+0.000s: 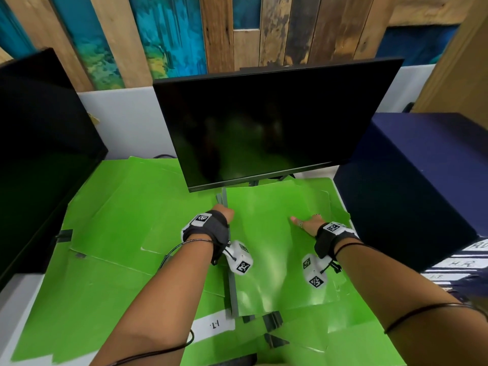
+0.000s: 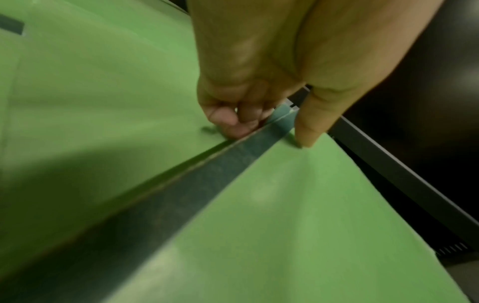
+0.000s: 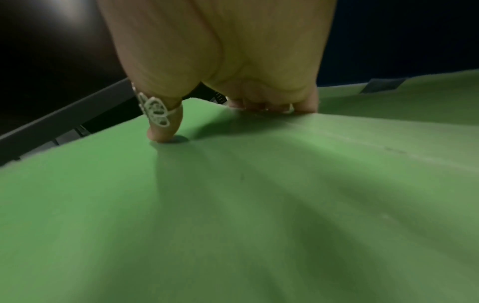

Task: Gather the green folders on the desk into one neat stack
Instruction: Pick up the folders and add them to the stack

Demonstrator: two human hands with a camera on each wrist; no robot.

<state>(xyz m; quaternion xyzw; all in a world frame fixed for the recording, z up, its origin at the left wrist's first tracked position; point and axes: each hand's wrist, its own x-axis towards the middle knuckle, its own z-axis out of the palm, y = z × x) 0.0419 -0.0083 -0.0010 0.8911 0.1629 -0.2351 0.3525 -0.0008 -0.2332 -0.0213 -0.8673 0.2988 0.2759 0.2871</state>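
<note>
Below the dark monitor (image 1: 264, 122), green folders (image 1: 126, 212) lie scattered and overlapping across the desk. Left hand (image 1: 223, 212) pinches the grey spine (image 2: 233, 160) of the top folder (image 1: 274, 249); right hand (image 1: 306, 223) presses on its cover, thumb spread.

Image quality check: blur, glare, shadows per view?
Head: mostly sharp, soft glare on the top green folder, bottom edge smeared. Left wrist: motion-blurred, dark shadow lower left, left hand readable. Right wrist: soft focus, right hand casts streaked shadows over the folder.
</note>
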